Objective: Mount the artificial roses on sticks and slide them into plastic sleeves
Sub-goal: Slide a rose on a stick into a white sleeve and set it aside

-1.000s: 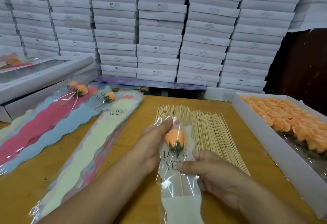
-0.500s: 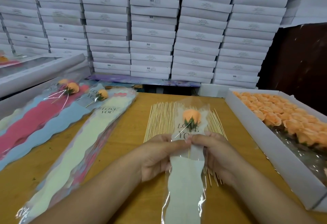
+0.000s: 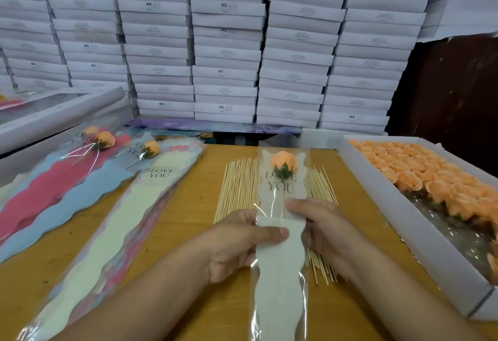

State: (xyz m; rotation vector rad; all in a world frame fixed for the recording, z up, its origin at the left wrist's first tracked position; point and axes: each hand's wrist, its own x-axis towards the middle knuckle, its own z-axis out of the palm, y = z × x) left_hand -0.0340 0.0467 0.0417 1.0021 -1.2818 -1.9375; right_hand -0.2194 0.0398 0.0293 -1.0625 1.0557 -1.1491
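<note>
- Rose (image 3: 283,162), peach, on a thin stick (image 3: 282,200), seated inside a clear plastic sleeve (image 3: 280,260) printed "LOVE YOU"; bloom at the sleeve's far end, above the lettering.
- Sleeve held lengthwise over the table (image 3: 188,206), its white wavy insert running back toward the near edge.
- Left hand (image 3: 237,246): grip closed on the sleeve's left edge, thumb lying across the white insert.
- Right hand (image 3: 323,230): grip pinching the sleeve's right side just below the lettering, thumb on top, other fingers beneath.
- Bare sticks (image 3: 239,187) fanned flat on the table under and beside the held sleeve.
- Tray (image 3: 404,235), white, at the right edge of the table, filled with peach rose heads (image 3: 420,176).
- Finished sleeved roses (image 3: 105,140) lying at far left on pink and blue sleeves; a stack of unfilled sleeves (image 3: 107,233) beside them.
- Stacked white boxes (image 3: 226,44) forming a wall behind the table.
</note>
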